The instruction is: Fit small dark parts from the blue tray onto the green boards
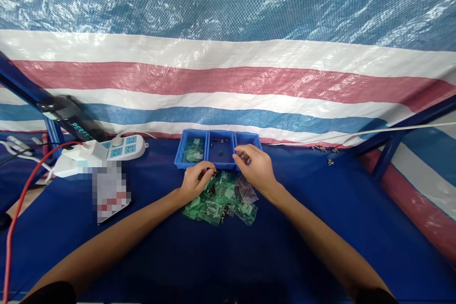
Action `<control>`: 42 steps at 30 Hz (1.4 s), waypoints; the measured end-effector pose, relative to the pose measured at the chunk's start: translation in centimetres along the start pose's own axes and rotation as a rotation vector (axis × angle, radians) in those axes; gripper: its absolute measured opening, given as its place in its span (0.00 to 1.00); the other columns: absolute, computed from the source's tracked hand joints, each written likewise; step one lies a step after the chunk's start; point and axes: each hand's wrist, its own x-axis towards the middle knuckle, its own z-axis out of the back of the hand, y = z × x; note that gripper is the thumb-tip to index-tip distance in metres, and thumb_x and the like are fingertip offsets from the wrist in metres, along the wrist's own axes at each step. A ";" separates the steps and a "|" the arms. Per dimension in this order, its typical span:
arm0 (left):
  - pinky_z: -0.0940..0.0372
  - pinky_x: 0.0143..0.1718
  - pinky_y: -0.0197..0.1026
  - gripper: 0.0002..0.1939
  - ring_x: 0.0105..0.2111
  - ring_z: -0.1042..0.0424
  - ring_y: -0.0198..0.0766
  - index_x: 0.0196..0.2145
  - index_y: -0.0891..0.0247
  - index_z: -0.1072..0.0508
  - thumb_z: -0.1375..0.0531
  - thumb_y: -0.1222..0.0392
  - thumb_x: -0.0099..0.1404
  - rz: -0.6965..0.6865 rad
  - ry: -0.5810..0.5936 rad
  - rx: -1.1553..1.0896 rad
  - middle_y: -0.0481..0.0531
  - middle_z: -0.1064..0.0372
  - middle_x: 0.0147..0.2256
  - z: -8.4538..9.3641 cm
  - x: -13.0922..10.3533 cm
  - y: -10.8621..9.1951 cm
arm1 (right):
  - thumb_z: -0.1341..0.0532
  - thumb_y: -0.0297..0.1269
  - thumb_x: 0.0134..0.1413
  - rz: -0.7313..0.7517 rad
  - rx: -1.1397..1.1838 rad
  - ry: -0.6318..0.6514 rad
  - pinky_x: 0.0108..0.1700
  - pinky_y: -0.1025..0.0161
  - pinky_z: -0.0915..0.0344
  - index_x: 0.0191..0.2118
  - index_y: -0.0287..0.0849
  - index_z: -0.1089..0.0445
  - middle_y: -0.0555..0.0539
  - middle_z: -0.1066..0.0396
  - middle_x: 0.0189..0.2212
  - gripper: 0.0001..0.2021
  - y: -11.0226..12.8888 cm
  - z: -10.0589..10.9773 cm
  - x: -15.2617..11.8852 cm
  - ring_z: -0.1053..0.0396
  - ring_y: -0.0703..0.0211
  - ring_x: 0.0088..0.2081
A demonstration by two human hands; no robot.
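Left compartment of blue plastic three-part bin [180, 148]: just beyond the left hand; clear green-tinted packets inside. Left hand [194, 181]: thumb and fingertips pinched at the pile's far edge; cannot tell whether anything is between them. Loose pile of clear green-tinted plastic packets [228, 194]: on the blue-covered desk [199, 261], between the hands and toward the wearer. Middle compartment [215, 156]: between the hands, slightly beyond; a few small dark parts. Right hand [258, 168]: fingers curled, over the right compartment [248, 137]; contents of grip hidden. Handling note: films probably slip and cling, so peel singly, pinch by the edge, and release low inside the compartment walls.
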 end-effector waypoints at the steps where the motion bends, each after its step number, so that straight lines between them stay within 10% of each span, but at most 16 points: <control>1: 0.34 0.28 0.32 0.06 0.26 0.30 0.30 0.39 0.64 0.32 0.48 0.64 0.68 -0.001 -0.003 -0.004 0.52 0.28 0.33 0.0 0.0 0.0 | 0.41 0.33 0.54 0.011 -0.010 0.064 0.29 0.65 0.38 0.35 0.42 0.29 0.50 0.30 0.27 0.05 -0.1 0.4 0.2 0.36 0.65 0.23; 8: 0.36 0.26 0.32 0.06 0.21 0.34 0.27 0.38 0.64 0.31 0.47 0.65 0.67 0.005 -0.018 0.006 0.50 0.29 0.32 0.0 0.1 -0.2 | 0.35 0.32 0.49 0.218 -0.099 0.548 0.24 0.66 0.44 0.31 0.43 0.27 0.51 0.29 0.22 0.01 -0.3 1.1 -0.6 0.34 0.63 0.23; 14: 0.35 0.27 0.32 0.06 0.24 0.30 0.30 0.38 0.64 0.31 0.48 0.64 0.68 -0.008 -0.010 0.002 0.50 0.29 0.31 0.0 0.1 0.0 | 0.32 0.42 0.46 0.255 -0.349 0.697 0.22 0.65 0.48 0.33 0.39 0.27 0.44 0.28 0.29 0.12 0.3 -0.1 -2.0 0.32 0.58 0.25; 21: 0.34 0.28 0.33 0.08 0.26 0.30 0.31 0.38 0.64 0.31 0.49 0.62 0.68 0.011 -0.005 0.026 0.52 0.28 0.33 0.0 0.0 0.1 | 0.43 0.30 0.54 0.268 -0.414 0.825 0.26 0.65 0.49 0.30 0.36 0.29 0.44 0.29 0.29 0.07 1.0 -0.3 -1.7 0.32 0.59 0.28; 28: 0.37 0.22 0.33 0.17 0.20 0.36 0.27 0.50 0.62 0.34 0.44 0.56 0.65 0.004 0.099 0.007 0.59 0.32 0.45 0.3 0.3 -0.1 | 0.47 0.29 0.55 0.315 -0.155 0.508 0.26 0.67 0.49 0.31 0.38 0.32 0.48 0.34 0.27 0.07 0.4 0.8 -0.8 0.41 0.66 0.24; 34: 0.41 0.20 0.31 0.09 0.16 0.39 0.28 0.41 0.65 0.29 0.43 0.59 0.65 -0.042 0.069 0.087 0.46 0.34 0.20 0.0 0.3 -0.2 | 0.46 0.32 0.58 0.225 0.304 0.147 0.27 0.67 0.44 0.29 0.40 0.33 0.52 0.41 0.20 0.09 0.1 -0.5 -1.2 0.44 0.66 0.22; 42: 0.37 0.22 0.30 0.06 0.19 0.33 0.28 0.39 0.64 0.29 0.42 0.61 0.64 0.004 -0.037 0.055 0.47 0.29 0.25 -0.1 0.0 0.0 | 0.40 0.36 0.56 0.130 0.520 0.067 0.25 0.65 0.38 0.37 0.41 0.31 0.47 0.35 0.30 0.06 -1.0 -2.8 -3.3 0.39 0.66 0.24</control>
